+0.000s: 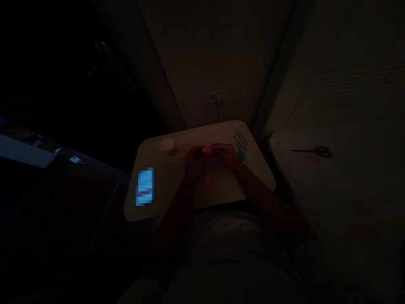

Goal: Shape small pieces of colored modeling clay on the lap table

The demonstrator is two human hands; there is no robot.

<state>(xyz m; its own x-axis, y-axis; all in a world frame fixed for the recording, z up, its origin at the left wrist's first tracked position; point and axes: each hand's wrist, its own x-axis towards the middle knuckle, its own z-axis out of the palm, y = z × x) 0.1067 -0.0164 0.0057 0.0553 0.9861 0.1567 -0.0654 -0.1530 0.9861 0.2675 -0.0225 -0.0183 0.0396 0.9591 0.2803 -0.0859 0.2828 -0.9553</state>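
The room is very dark. Over the middle of a small wooden table (180, 169), my left hand (193, 159) and my right hand (225, 154) are close together, both closed around a small pink piece (207, 150). Its exact kind is too dim to make out. Below my hands an orange piece (208, 180) lies on the tabletop. Just right of my right hand rests a green piece (242, 155), and beyond it several thin dark sticks (241, 140) lie side by side.
A pale round tub (168, 145) stands at the table's back left. A lit phone (144, 187) lies at the left front. Scissors (319, 151) rest on a pale surface to the right. Behind the table, a plug sits in a wall socket (216, 96).
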